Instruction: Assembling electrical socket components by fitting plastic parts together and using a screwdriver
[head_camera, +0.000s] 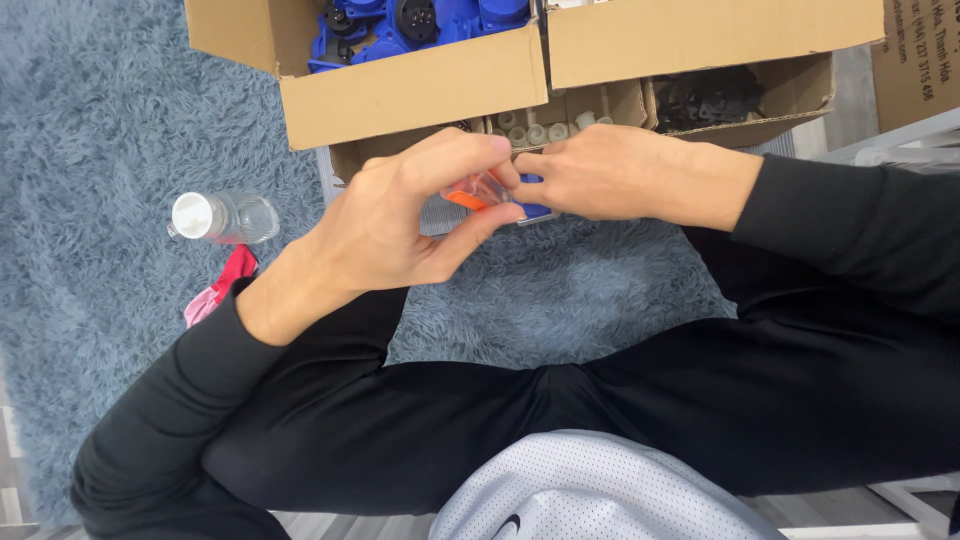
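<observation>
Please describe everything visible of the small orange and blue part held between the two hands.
The small plastic part has a translucent orange section on the left and a solid blue section on the right. The left hand pinches the orange side, the right hand the blue side. Fingers hide most of it. It is held above the grey shaggy rug, before the cardboard boxes.

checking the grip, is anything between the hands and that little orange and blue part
Nothing visible: the left hand and right hand both pinch the orange and blue part directly, above the grey rug.
</observation>
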